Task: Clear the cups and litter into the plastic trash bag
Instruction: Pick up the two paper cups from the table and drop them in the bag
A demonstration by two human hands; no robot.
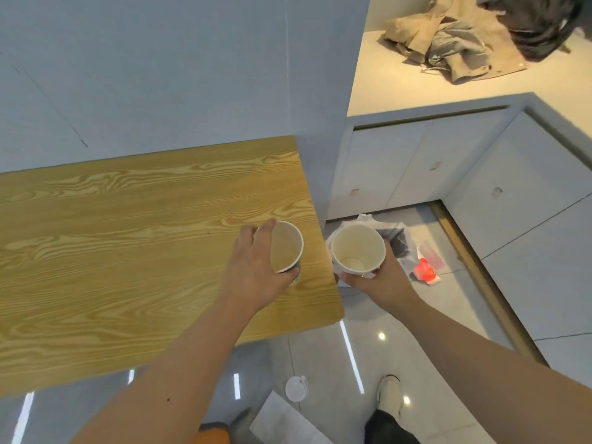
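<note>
My left hand [256, 270] wraps around a paper cup [286, 246] that stands at the right edge of the wooden table [128, 235]. My right hand [381, 277] holds a second, empty paper cup [357, 248] in the air, just off the table's right edge. Directly below and behind that cup lies the plastic trash bag [400, 241] on the floor, its mouth partly hidden by the cup. A red and white wrapper [424, 269] lies beside the bag. A white cup lid [296, 388] lies on the floor near my feet.
White cabinets [416, 168] line the back and right walls, with clothes [455, 43] piled on the counter above. A white sheet of paper [282, 421] lies on the glossy grey floor. My shoe [389, 394] stands near the bottom.
</note>
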